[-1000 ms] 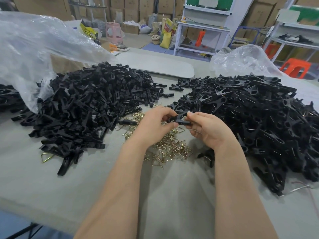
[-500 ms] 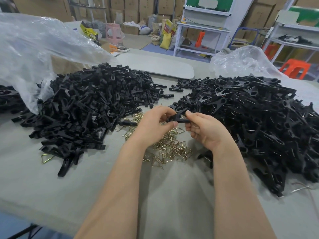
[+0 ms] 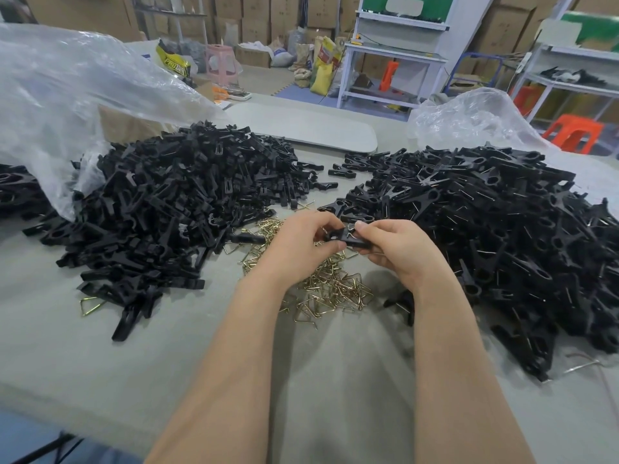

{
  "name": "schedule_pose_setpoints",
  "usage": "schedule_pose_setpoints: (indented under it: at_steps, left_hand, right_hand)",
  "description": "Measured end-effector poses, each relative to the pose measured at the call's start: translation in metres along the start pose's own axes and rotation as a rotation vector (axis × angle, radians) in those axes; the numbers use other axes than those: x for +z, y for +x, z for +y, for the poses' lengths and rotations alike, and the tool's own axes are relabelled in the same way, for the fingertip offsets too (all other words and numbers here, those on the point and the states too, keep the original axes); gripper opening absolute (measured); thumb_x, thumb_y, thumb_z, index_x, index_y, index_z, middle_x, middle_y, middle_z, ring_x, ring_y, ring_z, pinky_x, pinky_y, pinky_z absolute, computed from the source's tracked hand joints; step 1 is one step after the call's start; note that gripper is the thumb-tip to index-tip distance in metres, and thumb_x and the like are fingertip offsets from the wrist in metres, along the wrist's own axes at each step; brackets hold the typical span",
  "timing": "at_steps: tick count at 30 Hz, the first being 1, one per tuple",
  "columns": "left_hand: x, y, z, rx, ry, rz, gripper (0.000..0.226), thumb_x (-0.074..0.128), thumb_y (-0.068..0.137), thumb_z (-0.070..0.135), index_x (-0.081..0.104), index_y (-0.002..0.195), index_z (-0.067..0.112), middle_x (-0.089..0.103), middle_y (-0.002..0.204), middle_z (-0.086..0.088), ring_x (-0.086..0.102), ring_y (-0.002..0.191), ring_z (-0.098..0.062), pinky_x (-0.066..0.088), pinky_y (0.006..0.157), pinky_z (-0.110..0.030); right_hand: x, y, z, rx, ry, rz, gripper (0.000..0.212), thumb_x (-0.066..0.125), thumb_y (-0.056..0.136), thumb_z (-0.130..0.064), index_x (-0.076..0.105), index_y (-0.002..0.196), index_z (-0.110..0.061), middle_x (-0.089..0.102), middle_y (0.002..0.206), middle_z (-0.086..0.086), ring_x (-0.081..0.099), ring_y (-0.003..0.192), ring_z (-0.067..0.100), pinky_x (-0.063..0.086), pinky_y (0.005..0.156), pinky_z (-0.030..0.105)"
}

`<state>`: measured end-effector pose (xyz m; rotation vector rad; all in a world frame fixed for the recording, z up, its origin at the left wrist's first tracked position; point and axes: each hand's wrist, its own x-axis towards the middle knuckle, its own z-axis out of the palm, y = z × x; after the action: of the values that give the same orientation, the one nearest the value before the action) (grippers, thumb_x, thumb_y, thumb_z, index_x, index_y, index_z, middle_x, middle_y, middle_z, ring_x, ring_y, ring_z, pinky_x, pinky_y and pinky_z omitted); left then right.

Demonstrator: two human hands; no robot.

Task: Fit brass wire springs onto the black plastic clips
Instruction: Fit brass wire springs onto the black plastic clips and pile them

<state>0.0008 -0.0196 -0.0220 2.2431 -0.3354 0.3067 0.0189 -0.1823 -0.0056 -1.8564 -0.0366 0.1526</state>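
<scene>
Left: clear plastic bag [image 3: 67,95]; right: second bag [image 3: 469,122]; behind: pink stool [image 3: 221,61], orange stool [image 3: 572,130], cardboard boxes [image 3: 294,11]

My left hand [image 3: 298,244] and right hand [image 3: 400,254] are bare, my left forearm [image 3: 234,346] and right forearm [image 3: 449,363] are uncovered from wrist to the view's bottom edge, and the few fingernails [image 3: 340,244] showing are short and plain.
</scene>
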Motion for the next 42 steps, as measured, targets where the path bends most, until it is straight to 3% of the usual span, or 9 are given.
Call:
schedule_pose_setpoints:
  at_steps: [4, 11, 17, 24, 29, 33, 36, 40, 42]
  left_hand:
    - [0.0, 0.0, -0.001, -0.017, 0.0, 0.024, 0.018, 0.07, 0.084, 0.019, 0.066, 0.101, 0.023, 0.051, 0.081, 0.021, 0.049, 0.076, 0.005, 0.034, 0.067, -0.004]
    - [-0.001, -0.001, -0.001, -0.062, -0.023, 0.041, 0.019, 0.069, 0.085, 0.02, 0.061, 0.099, 0.028, 0.049, 0.081, 0.022, 0.048, 0.078, 0.005, 0.034, 0.066, -0.006]
    - [0.0, 0.001, 0.0, -0.008, -0.02, 0.017, 0.019, 0.07, 0.083, 0.018, 0.062, 0.097, 0.027, 0.05, 0.086, 0.018, 0.049, 0.081, 0.001, 0.04, 0.078, -0.02]
    - [-0.002, -0.001, 0.003, -0.021, -0.092, 0.025, 0.019, 0.071, 0.083, 0.017, 0.062, 0.095, 0.029, 0.056, 0.089, 0.012, 0.056, 0.089, -0.012, 0.047, 0.091, -0.034]
    - [-0.004, -0.002, 0.004, -0.03, -0.103, 0.009, 0.019, 0.072, 0.082, 0.016, 0.065, 0.097, 0.026, 0.058, 0.087, 0.009, 0.057, 0.092, -0.016, 0.047, 0.091, -0.037]
    - [-0.006, -0.003, 0.006, -0.067, -0.21, 0.014, 0.02, 0.072, 0.082, 0.019, 0.064, 0.095, 0.031, 0.06, 0.086, 0.013, 0.061, 0.094, -0.015, 0.05, 0.085, -0.03]
    - [-0.007, -0.002, 0.008, -0.069, -0.286, 0.004, 0.02, 0.073, 0.082, 0.018, 0.065, 0.095, 0.031, 0.062, 0.084, 0.013, 0.063, 0.087, -0.013, 0.053, 0.082, -0.029]
    - [-0.008, -0.002, 0.009, -0.086, -0.389, -0.019, 0.021, 0.072, 0.082, 0.018, 0.063, 0.091, 0.035, 0.065, 0.086, -0.009, 0.055, 0.073, -0.011, 0.048, 0.068, -0.028]
    - [-0.008, -0.002, 0.009, -0.08, -0.399, -0.015, 0.021, 0.072, 0.083, 0.019, 0.062, 0.091, 0.035, 0.064, 0.088, -0.009, 0.054, 0.07, -0.009, 0.044, 0.063, -0.021]
  right_hand:
    - [0.0, 0.002, 0.001, 0.017, 0.023, 0.022, 0.019, 0.061, 0.092, -0.025, 0.069, 0.079, -0.013, 0.069, 0.076, 0.003, 0.064, 0.073, 0.011, 0.05, 0.078, 0.029]
    - [-0.003, 0.001, 0.001, 0.035, 0.015, 0.044, 0.02, 0.06, 0.092, -0.025, 0.069, 0.078, -0.014, 0.069, 0.073, 0.001, 0.062, 0.074, 0.01, 0.049, 0.072, 0.023]
    - [-0.004, 0.0, -0.001, 0.07, 0.041, -0.003, 0.018, 0.061, 0.091, -0.029, 0.07, 0.081, -0.016, 0.07, 0.086, 0.002, 0.065, 0.08, 0.011, 0.05, 0.084, 0.03]
    - [-0.001, 0.0, -0.001, 0.07, 0.106, -0.013, 0.023, 0.06, 0.093, -0.025, 0.066, 0.073, -0.014, 0.058, 0.064, -0.002, 0.051, 0.063, 0.008, 0.041, 0.062, 0.019]
    - [-0.005, -0.001, 0.001, 0.037, 0.051, -0.063, 0.022, 0.06, 0.092, -0.023, 0.067, 0.074, -0.013, 0.053, 0.055, -0.007, 0.047, 0.057, 0.006, 0.04, 0.057, 0.018]
    - [-0.005, -0.001, 0.0, 0.093, 0.341, -0.122, 0.017, 0.06, 0.091, -0.016, 0.061, 0.075, -0.009, 0.05, 0.055, -0.002, 0.042, 0.045, 0.004, 0.037, 0.045, 0.013]
    - [-0.006, -0.001, 0.001, 0.126, 0.547, -0.208, 0.015, 0.066, 0.079, -0.021, 0.056, 0.074, -0.011, 0.049, 0.054, -0.001, 0.04, 0.042, 0.004, 0.036, 0.042, 0.012]
    - [-0.008, 0.0, 0.004, 0.101, 0.674, -0.3, 0.014, 0.066, 0.074, -0.025, 0.063, 0.07, -0.012, 0.054, 0.058, 0.0, 0.045, 0.046, 0.005, 0.041, 0.044, 0.014]
    - [-0.008, 0.001, 0.005, 0.093, 0.672, -0.313, 0.014, 0.066, 0.075, -0.025, 0.069, 0.068, -0.013, 0.056, 0.06, 0.0, 0.048, 0.048, 0.006, 0.042, 0.045, 0.015]
